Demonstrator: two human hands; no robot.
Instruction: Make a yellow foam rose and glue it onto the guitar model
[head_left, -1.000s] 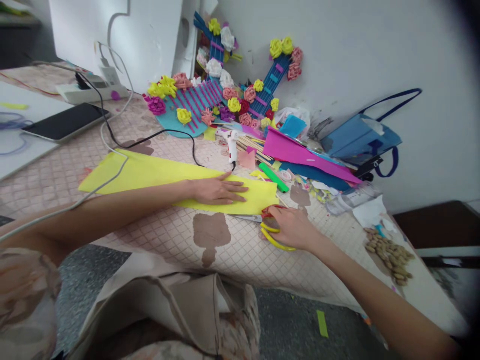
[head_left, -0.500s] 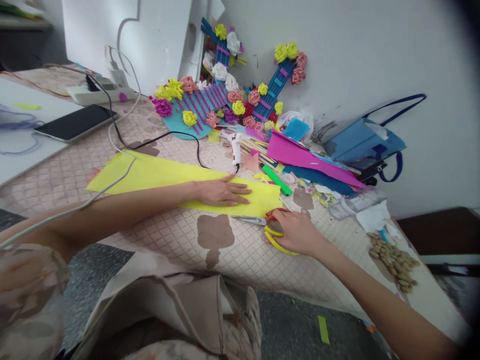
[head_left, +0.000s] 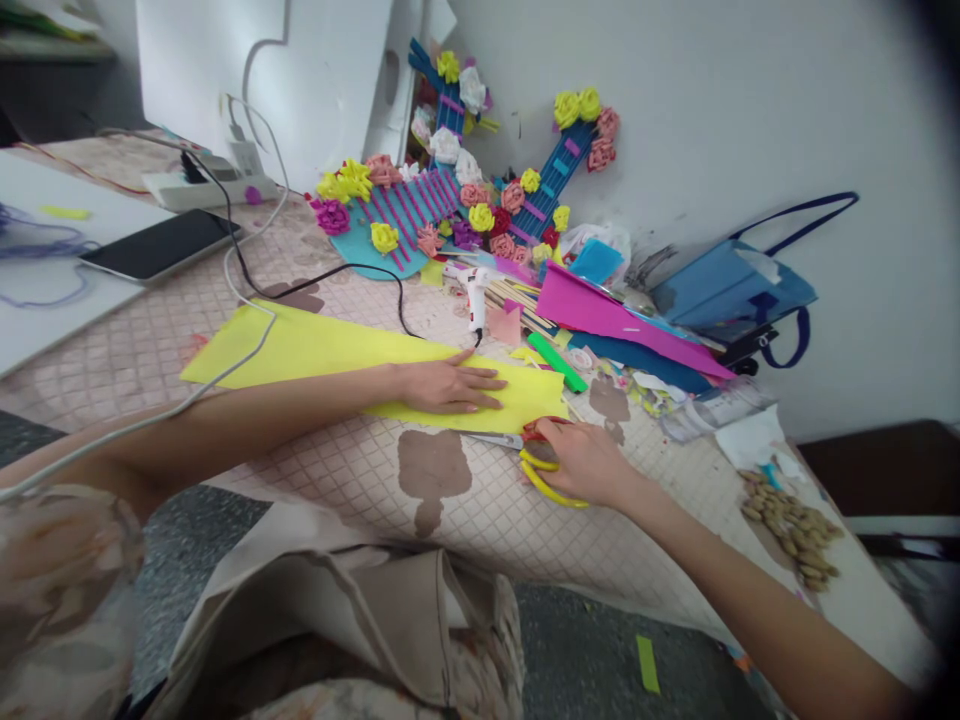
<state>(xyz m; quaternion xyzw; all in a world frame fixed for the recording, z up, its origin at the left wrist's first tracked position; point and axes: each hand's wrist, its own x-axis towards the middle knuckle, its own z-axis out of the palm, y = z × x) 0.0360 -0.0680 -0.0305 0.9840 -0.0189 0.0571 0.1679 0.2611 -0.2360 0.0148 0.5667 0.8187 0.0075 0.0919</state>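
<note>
A long yellow sheet (head_left: 315,345) lies across the table. My left hand (head_left: 450,385) rests flat on it, fingers spread and pointing right. At the sheet's lower right edge, my right hand (head_left: 589,462) grips scissors (head_left: 544,480) by their red and yellow handles. The scissor blades point left along the front edge of the sheet; how far apart they are is hard to tell. A white glue gun (head_left: 476,298) lies just behind my left hand, and a green strip (head_left: 557,361) is right of it.
Guitar-shaped crafts with paper flowers (head_left: 409,220) stand at the back. A black-screened tablet (head_left: 161,245) and power strip (head_left: 202,188) sit left. Magenta paper (head_left: 622,315), a blue bag (head_left: 739,285) and peanuts (head_left: 795,530) are right. A white cable (head_left: 247,355) crosses the sheet.
My right hand and the scissors have moved slightly left along the sheet's front edge. My left hand stays flat on the sheet. The whole view has shifted a little.
</note>
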